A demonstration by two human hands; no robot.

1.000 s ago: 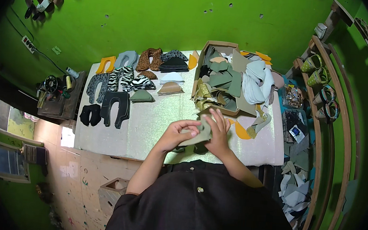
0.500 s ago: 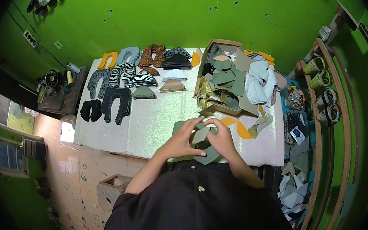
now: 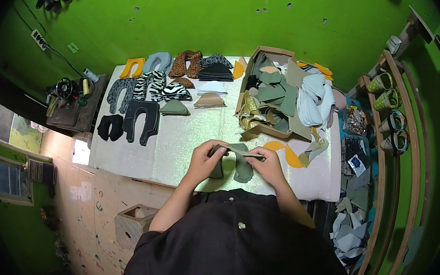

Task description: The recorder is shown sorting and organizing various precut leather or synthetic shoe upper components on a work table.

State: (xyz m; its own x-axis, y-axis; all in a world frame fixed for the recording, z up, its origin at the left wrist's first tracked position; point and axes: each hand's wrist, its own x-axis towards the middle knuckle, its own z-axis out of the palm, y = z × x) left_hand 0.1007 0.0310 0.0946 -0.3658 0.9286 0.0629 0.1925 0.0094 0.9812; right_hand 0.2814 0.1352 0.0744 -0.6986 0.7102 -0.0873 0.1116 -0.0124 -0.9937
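Observation:
My left hand [image 3: 205, 161] and my right hand [image 3: 268, 167] are at the near edge of the table, each with thumb and fingers pinched. Between them they hold a thin olive-green sheet piece [image 3: 238, 150] by its two ends, seen nearly edge-on. Just below it, another green piece [image 3: 243, 171] shows between the hands; whether it hangs from the held piece or lies on the table I cannot tell. A darker green part by the left fingers is partly hidden.
Cut pieces stand in stacks at the left, among them zebra-print pieces [image 3: 149, 86], black arches [image 3: 142, 122] and green half-rounds [image 3: 175, 108]. Beyond my hands sits a cardboard box [image 3: 299, 127] of scraps. Yellow pieces [image 3: 293, 158] lie near my right hand. A wooden sandal rack [image 3: 409, 185] stands right.
My hands were curved around a loose group of green pieces. Now they are farther apart, stretching one piece between them, and the pieces below have shifted.

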